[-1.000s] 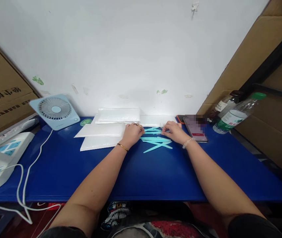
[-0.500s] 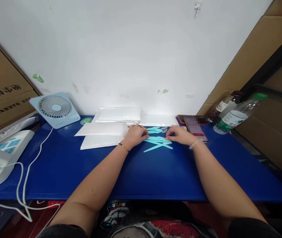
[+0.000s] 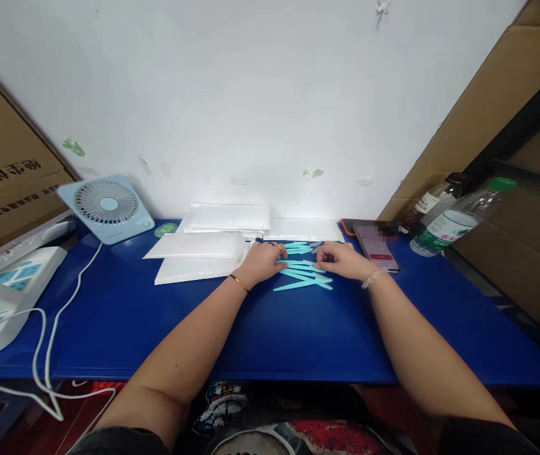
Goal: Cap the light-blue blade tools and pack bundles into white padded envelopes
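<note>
Several thin, tapered turquoise plastic sticks [image 3: 302, 275] lie fanned out on the blue table between my hands. My left hand [image 3: 265, 260] is closed, its thumb and finger pinching at the left end of an upper stick in this group. Curled in a pinch, my right hand [image 3: 339, 259] meets the right end of the sticks. How many sticks each hand grips is hidden by the fingers. Behind them is a second group of turquoise sticks [image 3: 297, 248], with small greyish translucent pieces [image 3: 316, 244] beside it, close to my right fingers.
White padded mailers [image 3: 194, 245] are stacked left of my left hand. A phone [image 3: 375, 248] lies right of my right hand, near two bottles [image 3: 447, 227]. A blue fan [image 3: 109, 205] and a white power strip [image 3: 23, 284] with cables stand at the left. A wall [image 3: 270, 114] closes the back.
The front sticks have spread from a tighter, crossed bunch into a looser fan. Both hands stay at the two ends of the sticks, with small finger shifts.
</note>
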`<state>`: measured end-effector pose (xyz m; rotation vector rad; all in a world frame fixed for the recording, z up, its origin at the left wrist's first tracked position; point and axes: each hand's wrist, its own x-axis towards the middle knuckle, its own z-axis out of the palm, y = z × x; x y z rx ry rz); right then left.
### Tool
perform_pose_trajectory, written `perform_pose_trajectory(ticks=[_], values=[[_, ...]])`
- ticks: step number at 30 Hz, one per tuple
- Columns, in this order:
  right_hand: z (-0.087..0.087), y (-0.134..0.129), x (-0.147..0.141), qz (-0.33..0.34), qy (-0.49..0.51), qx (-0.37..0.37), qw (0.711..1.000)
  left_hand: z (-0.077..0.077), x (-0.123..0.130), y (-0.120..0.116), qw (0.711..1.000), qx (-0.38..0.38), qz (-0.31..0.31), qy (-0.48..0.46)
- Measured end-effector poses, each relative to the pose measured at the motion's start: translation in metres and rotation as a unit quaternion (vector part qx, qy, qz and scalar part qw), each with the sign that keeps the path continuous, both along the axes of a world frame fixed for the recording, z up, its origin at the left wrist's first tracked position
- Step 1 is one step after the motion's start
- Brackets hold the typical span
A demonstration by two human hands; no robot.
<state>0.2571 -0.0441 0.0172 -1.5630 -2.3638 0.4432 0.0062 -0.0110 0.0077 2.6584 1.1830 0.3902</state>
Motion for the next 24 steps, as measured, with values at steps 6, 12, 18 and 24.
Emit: perform_pose_trajectory(ticks=[6,12,18,24], values=[[-0.014,0.008,-0.005,-0.002,0.023,0.010,1.000,-0.004,0.002,0.002,1.000,-0.022,0.020,0.010],[-0.009,0.007,-0.005,0.003,0.039,-0.013,0.999,0.000,0.003,0.004,0.998,-0.032,0.039,-0.026],[-0.004,0.009,0.013,-0.064,0.024,0.055,0.996,0.003,-0.003,0.010,0.994,0.020,0.092,-0.054],[0.004,0.000,0.013,-0.062,0.036,0.016,0.997,0.002,-0.003,0.006,0.997,0.027,0.048,-0.050]])
